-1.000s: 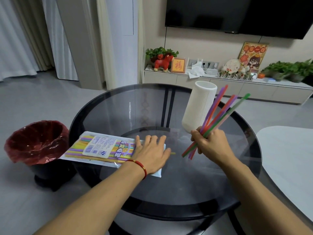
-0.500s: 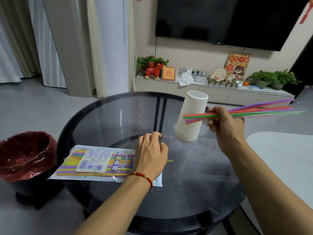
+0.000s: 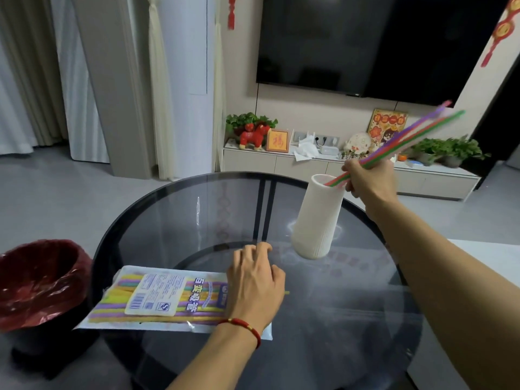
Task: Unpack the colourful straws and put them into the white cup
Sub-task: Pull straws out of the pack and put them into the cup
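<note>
I hold a bunch of colourful straws (image 3: 405, 142) tight in my right hand (image 3: 367, 180), and their low ends are just poking into the top of the tall white cup (image 3: 319, 218) on the round glass table (image 3: 323, 319). The straws lean a lot, so if I push sideways or let go too soon, I think the cup could tip over or some straws could slip out and fall. My left hand (image 3: 253, 282) lies flat with loose fingers on the straw packet (image 3: 157, 296), gripping nothing, and the packet could slide on the smooth glass.
</note>
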Motion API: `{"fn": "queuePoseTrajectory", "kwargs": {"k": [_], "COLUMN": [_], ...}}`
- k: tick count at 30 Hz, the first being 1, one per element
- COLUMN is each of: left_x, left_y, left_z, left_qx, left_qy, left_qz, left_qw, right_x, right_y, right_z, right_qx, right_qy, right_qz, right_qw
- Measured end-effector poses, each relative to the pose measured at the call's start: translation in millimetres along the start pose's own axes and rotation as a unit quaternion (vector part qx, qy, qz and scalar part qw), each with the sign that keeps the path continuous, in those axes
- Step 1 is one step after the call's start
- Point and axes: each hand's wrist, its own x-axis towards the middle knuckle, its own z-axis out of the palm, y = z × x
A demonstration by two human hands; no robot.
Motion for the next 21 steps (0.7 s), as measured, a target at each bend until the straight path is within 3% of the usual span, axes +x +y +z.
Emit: {"fn": "queuePoseTrajectory", "kwargs": {"k": [4, 9, 13, 16, 18, 21], "left_x": [1, 3, 4, -2, -9, -14], "left_y": [6, 0, -12, -23, -31, -46], "left_z": [-2, -7, -13, -16, -14, -15], "left_qx": [-0.003, -0.003, 0.035, 0.159, 0.223, 0.259], "left_qy": [-0.009, -0.017, -0.089, -0.172, -0.224, -0.293], "left_qz": [-0.004, -0.001, 0.005, 0.022, 0.045, 0.061], "left_qw": [1.000, 1.000, 0.995, 0.972, 0.948, 0.918], "right_x": [5, 3, -17, -50, -80, -131], "right_y": [-2, -14, -20, -18, 0, 42], "right_z": [9, 8, -5, -20, -26, -21], "right_qx": [-0.073, -0.023, -0.006, 0.052, 0.071, 0.060], "right_qy": [-0.080, -0.076, 0.022, 0.109, 0.087, -0.015], "right_qz": [0.033, 0.026, -0.036, -0.091, -0.085, -0.016], "right_qw": [0.994, 0.996, 0.999, 0.988, 0.990, 0.998]}}
